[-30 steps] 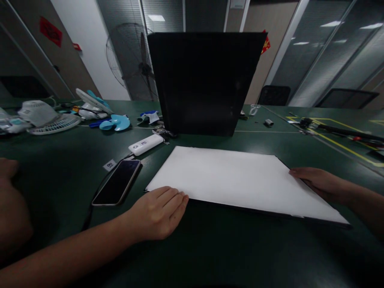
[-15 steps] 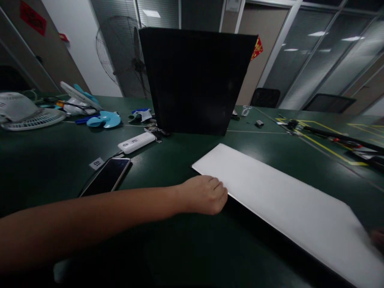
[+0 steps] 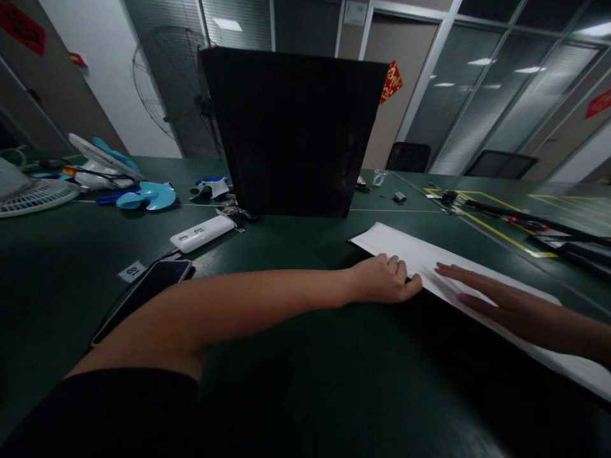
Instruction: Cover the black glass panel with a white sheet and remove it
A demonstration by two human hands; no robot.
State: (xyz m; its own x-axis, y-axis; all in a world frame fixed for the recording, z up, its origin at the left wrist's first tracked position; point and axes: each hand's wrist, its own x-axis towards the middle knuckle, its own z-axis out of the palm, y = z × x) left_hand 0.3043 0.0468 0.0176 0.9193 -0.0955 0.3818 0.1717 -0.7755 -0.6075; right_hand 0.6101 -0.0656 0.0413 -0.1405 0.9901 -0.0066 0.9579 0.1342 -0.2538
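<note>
A long white panel with a dark edge lies slanting across the right of the table, its near edge appearing raised. My left hand is closed around that near edge, close to the panel's left end. My right hand is over the white face with its fingers stretched out and the thumb apart. Whether its fingertips touch the surface, I cannot tell. Beyond the hands, a large black box-like panel stands upright on the table.
On the left lie a phone, a white power bank with a cable, blue fan blades and a white fan grille. Dark rods and yellow tape lines are at the right. The green table spans the view.
My left hand has shifted right and away from me with the panel's edge. The panel's white face looks narrower. My right hand has come in from the right edge, over the panel.
</note>
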